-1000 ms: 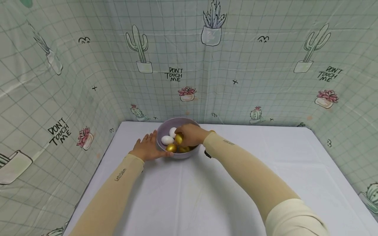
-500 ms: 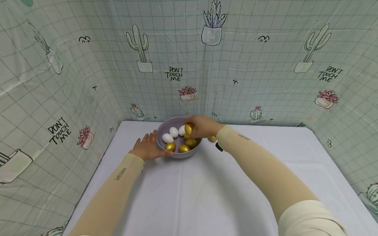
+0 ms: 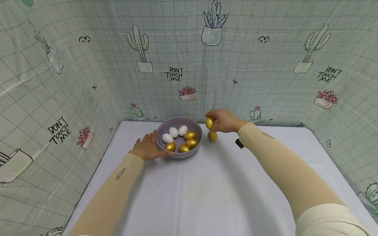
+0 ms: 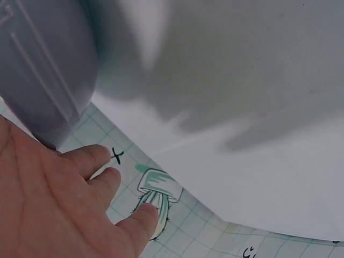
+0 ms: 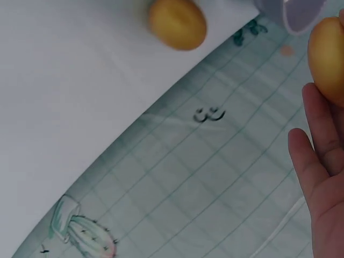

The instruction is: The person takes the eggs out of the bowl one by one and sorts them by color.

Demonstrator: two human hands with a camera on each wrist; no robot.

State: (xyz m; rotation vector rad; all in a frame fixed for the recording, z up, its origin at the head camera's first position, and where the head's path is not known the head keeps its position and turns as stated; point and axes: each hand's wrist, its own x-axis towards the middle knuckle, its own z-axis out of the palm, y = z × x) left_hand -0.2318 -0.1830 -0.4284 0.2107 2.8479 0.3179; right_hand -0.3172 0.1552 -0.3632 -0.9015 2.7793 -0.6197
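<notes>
A purple bowl (image 3: 178, 155) stands near the back of the table with three white eggs (image 3: 173, 132) and several golden eggs (image 3: 192, 143) inside. My left hand (image 3: 148, 147), fingers spread, rests against the bowl's left and front side; the left wrist view shows its palm beside the bowl's outer wall (image 4: 48, 64). To the right of the bowl, my right hand (image 3: 224, 121) pinches a golden egg (image 3: 210, 122) in the air. Below it, another golden egg (image 3: 212, 136) lies on the table; the right wrist view shows this lying egg (image 5: 177, 23) apart from the held one (image 5: 327, 60).
A white cloth covers the table (image 3: 189, 196). A hanging grid-patterned fabric (image 3: 254, 65) with printed cacti closes off the back and both sides, close behind the bowl.
My right hand has lifted a golden egg out of the bowl and carried it right, over the egg on the table. The left hand has stayed at the bowl.
</notes>
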